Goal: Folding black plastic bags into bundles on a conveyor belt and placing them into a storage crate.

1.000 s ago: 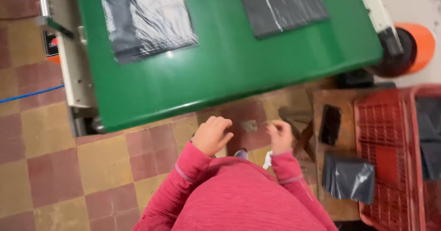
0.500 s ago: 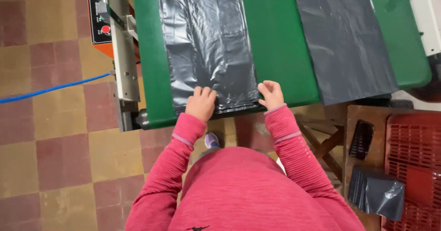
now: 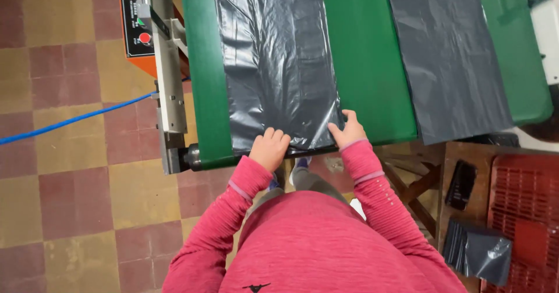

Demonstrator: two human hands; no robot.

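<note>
Nearest: pink knit sleeves (image 3: 372, 179) reaching forward from the person's torso, both hands at the near end of the green conveyor belt (image 3: 364, 66).

Left hand (image 3: 269, 148): knuckles up, fingers curled over the near edge of the dark grey plastic bag (image 3: 273, 60), pinching that edge at the bag's left corner. Right hand (image 3: 348, 131): fingers spread, thumb out, pressing flat on the bag's right corner. Whether it actually pinches the film, can't tell; contact only.

Bag lies flat lengthwise on the belt, its near edge right at the belt's end roller, glossy and creased, running off the top of frame. Green belt shows on both sides of it.

Right of it, well apart with a green strip between: second grey bag (image 3: 448, 60), also flat, its near end hanging just past the belt edge.

Below right, beside the person: stack of folded grey bags (image 3: 474, 249) on a wooden surface, red plastic crate (image 3: 524, 211) just beside it, small black object (image 3: 461, 182) near the crate.

Left of belt: grey metal side rail (image 3: 169, 89), orange control box (image 3: 135, 19) with a red button. Blue cable (image 3: 70, 121) runs across the tiled floor (image 3: 70, 200) toward the rail.
</note>
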